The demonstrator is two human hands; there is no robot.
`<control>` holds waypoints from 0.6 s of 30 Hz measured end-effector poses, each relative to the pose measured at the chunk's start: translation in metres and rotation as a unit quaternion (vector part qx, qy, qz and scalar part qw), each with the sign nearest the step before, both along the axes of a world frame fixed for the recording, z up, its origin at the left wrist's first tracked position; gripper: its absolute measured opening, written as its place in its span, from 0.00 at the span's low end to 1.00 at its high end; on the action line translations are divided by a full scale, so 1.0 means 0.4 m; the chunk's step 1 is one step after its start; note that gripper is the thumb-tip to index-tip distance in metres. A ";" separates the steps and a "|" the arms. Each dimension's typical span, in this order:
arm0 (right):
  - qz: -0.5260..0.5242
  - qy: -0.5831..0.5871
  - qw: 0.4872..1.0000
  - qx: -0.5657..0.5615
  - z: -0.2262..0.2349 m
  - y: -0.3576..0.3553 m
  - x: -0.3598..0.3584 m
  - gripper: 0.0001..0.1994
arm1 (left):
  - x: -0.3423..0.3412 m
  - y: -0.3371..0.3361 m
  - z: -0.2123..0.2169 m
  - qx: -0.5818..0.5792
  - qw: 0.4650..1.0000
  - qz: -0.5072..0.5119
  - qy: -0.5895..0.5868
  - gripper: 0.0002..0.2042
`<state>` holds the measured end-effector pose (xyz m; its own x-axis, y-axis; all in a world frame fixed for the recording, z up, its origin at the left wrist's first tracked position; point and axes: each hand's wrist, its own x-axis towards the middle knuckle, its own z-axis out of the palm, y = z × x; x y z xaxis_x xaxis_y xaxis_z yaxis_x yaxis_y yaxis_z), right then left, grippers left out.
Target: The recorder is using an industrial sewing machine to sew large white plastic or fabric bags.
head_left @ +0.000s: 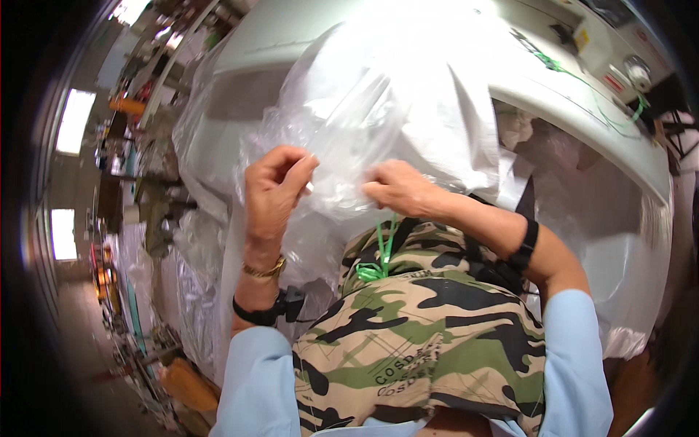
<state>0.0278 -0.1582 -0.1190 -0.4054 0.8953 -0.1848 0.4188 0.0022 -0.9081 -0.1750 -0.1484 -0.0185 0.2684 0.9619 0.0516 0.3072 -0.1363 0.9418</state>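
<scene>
Head view showed a clear plastic bag bunched at the middle of the picture, its crumpled mouth gathered just above the person's chest. The left hand pinched a fold of the film at about nine o'clock of the bunch, thumb and fingers pressed together on it. The right hand gripped the film at about three o'clock, fingers curled closed on the plastic. By the look of it, the step in hand was drawing the bag's neck together; the next move would seem to call for both pinches staying firm while the film was twisted or pulled tight. A green cord hung at six o'clock against the camouflage apron. Beyond the bag, at twelve to three o'clock, curved the white rim of a large machine, close behind the film. Room looked tight ahead; the cluttered aisle at eight o'clock lay well apart
</scene>
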 end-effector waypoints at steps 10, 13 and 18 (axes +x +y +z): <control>-0.054 -0.097 0.950 0.290 0.065 0.026 0.034 0.10 | 0.038 -0.018 0.019 -0.166 0.977 -0.128 -0.049 0.02; -0.264 -0.083 0.809 0.519 0.044 -0.053 0.168 0.14 | 0.049 -0.039 -0.037 -0.227 0.966 -0.109 -0.055 0.03; -0.486 -0.185 0.701 0.489 -0.079 -0.150 0.282 0.10 | 0.082 -0.066 -0.083 -0.299 0.928 -0.174 -0.139 0.08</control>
<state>0.1405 -0.2183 -0.1507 0.3972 0.4871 0.7778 0.8600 0.0984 -0.5008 -0.1421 -0.1749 -0.0515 0.6244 0.6989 -0.3489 0.0755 0.3907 0.9174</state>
